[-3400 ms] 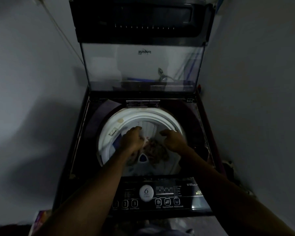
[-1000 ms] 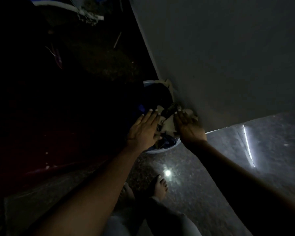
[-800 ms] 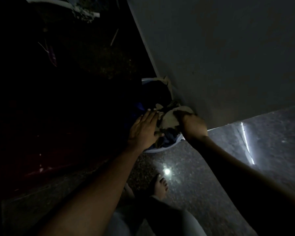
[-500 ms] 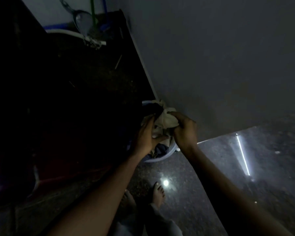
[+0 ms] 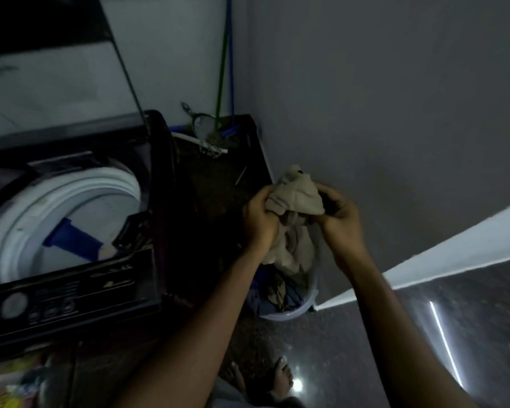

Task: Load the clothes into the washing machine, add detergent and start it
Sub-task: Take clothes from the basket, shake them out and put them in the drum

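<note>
Gripping: left hand (image 5: 259, 219) and right hand (image 5: 340, 222) clutched a cloth (image 5: 296, 198).
Below fingers (image 5: 331, 198): basket (image 5: 289, 315) sat on dark floor (image 5: 351, 348).
Leftward: washer (image 5: 71, 290) stood open.

The cloth (image 5: 295, 198) I hold is plain beige, no print. The washing machine (image 5: 156, 187) is black shading to dark maroon, its drum rim (image 5: 80, 184) white, a blue piece (image 5: 71, 240) inside. The basket (image 5: 292, 313) is pale lilac, the clothes (image 5: 277, 293) in it blue and brown. A green pole (image 5: 222, 69), a blue pole (image 5: 231, 54). The floor (image 5: 365, 334) is dark and speckled, the wall (image 5: 395, 113) grey.
</note>
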A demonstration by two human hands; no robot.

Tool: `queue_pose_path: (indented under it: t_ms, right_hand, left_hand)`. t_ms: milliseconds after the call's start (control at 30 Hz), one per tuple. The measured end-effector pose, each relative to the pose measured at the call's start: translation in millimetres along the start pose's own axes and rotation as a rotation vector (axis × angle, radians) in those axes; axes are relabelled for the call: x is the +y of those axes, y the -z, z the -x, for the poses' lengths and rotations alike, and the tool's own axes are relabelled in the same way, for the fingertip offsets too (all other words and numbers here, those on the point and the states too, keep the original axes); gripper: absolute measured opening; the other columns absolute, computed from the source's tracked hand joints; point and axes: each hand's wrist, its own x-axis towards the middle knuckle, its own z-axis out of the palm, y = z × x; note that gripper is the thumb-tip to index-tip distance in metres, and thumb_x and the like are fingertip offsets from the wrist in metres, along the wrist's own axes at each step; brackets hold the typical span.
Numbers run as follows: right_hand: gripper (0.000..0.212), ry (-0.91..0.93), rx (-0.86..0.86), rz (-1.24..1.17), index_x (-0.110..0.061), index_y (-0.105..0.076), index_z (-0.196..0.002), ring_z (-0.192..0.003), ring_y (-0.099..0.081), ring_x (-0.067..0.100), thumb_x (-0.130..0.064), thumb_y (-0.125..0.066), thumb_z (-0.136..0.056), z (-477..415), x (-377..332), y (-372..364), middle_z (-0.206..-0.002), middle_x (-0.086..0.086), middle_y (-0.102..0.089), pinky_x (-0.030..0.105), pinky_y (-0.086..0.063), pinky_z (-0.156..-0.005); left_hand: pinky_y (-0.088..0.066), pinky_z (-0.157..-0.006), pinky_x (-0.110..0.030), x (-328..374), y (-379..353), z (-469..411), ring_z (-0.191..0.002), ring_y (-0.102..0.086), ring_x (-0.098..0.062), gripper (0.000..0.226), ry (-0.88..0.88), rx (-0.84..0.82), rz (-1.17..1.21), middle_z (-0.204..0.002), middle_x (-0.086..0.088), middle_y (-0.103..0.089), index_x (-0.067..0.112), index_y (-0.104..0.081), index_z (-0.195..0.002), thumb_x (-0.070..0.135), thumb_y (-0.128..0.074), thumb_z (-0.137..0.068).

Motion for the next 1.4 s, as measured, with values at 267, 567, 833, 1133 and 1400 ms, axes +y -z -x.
queue_pose_path:
  t_ms: [267, 567, 833, 1133, 1400]
  right_hand:
    - [0.096, -0.234, -0.193, 0.288, -0.024, -0.029, -0.146, -0.122, -0.041, -0.003, -0.017, -0.085, -0.069, 28, 31, -12, -0.140, -0.018, -0.038, 0.018, -0.043, -0.092]
    - [0.028, -0.186, 0.055, 0.177, -0.007, -0.062, -0.093, -0.073, -0.060, 0.013, 0.012, -0.042, -0.088, -19, 27, -80, -0.080, 0.000, -0.063, 0.009, -0.047, -0.054]
    - [0.032, -0.110, -0.152, 0.030, -0.014, -0.068, -0.109, -0.091, -0.068, 0.012, 0.004, -0.059, -0.084, -57, -69, -199, -0.103, 0.002, -0.070, 0.026, -0.057, -0.080]
    - [0.057, -0.283, -0.509, -0.325, -0.004, -0.060, -0.117, -0.097, -0.067, 0.023, 0.022, -0.028, -0.077, -59, -78, -373, -0.106, 0.013, -0.069, 0.027, -0.056, -0.076]
    - [0.089, 0.044, -0.505, 0.893, -0.017, -0.034, -0.146, -0.129, -0.043, 0.023, -0.025, -0.082, -0.071, -63, 3, -408, -0.145, 0.008, -0.042, 0.034, -0.042, -0.104]
  left_hand:
    - [-0.056, -0.069, -0.021, 112, 57, 8, -0.075, -0.069, -0.014, 0.029, 0.025, -0.061, 0.441, -0.080, -0.007, -0.068, 0.002, -0.066, -0.089, 0.006, -0.040, -0.102]
    - [-0.043, -0.081, -0.006, 77, 167, -15, -0.090, -0.063, -0.002, 0.025, -0.470, 0.249, -0.214, -0.098, 0.000, -0.068, 0.011, -0.071, -0.110, -0.001, -0.055, -0.094]
    - [-0.035, -0.105, -0.018, 25, 260, -46, -0.126, -0.051, -0.025, 0.061, -0.448, -0.126, -0.520, -0.136, -0.012, -0.052, 0.006, -0.051, -0.139, 0.005, -0.071, -0.082]
    - [-0.047, -0.096, -0.032, 19, 401, -85, -0.113, -0.055, -0.018, 0.069, -0.383, 0.012, -0.388, -0.126, -0.006, -0.053, 0.018, -0.053, -0.136, 0.029, -0.076, -0.071]
    - [-0.047, -0.078, -0.012, 0, 500, -108, -0.099, -0.062, -0.020, 0.042, -0.328, 0.118, -0.309, -0.107, -0.003, -0.061, 0.005, -0.068, -0.114, 0.000, -0.073, -0.073]
